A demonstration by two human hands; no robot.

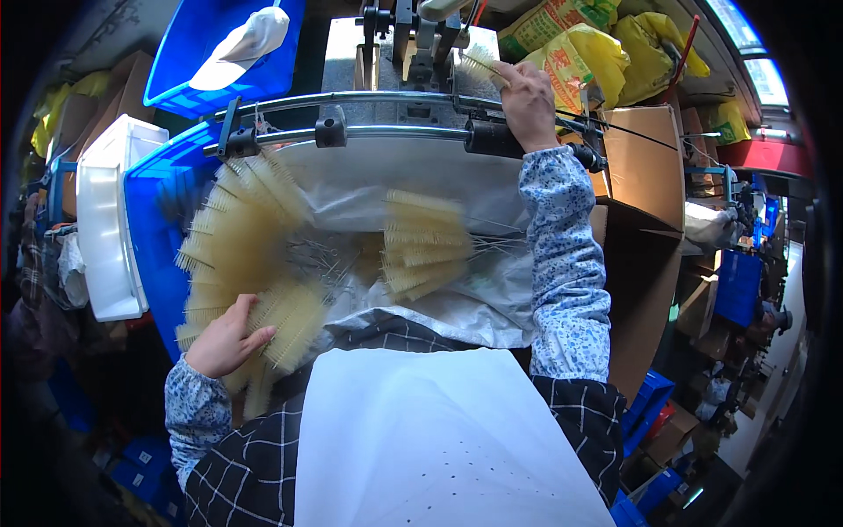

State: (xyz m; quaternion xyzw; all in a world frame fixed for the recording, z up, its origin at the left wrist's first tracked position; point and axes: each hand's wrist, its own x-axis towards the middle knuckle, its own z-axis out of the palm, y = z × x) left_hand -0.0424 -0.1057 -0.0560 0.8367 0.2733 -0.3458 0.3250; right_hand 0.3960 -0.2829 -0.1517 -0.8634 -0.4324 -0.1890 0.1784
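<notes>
My right hand (529, 104) is up at the metal machine (424, 66), its fingers closed round the end of a pale-bristled brush (479, 65). My left hand (226, 341) rests at the near edge of a big heap of cream-coloured wire brushes (241, 233). Its thumb and forefinger are apart and touch the bristles; the other fingers are tucked out of sight. A smaller bundle of brushes (423, 244) lies to the right of the heap, its thin wire stems pointing right. White plastic sheeting (479, 303) is spread under the brushes.
Two metal rods (395, 132) with black clamps cross in front of the machine. At the left stand a blue bin (158, 237) and a white tray (110, 220). A cap (241, 48) lies in another blue bin (189, 44). To the right are a cardboard box (645, 167) and yellow sacks (580, 66).
</notes>
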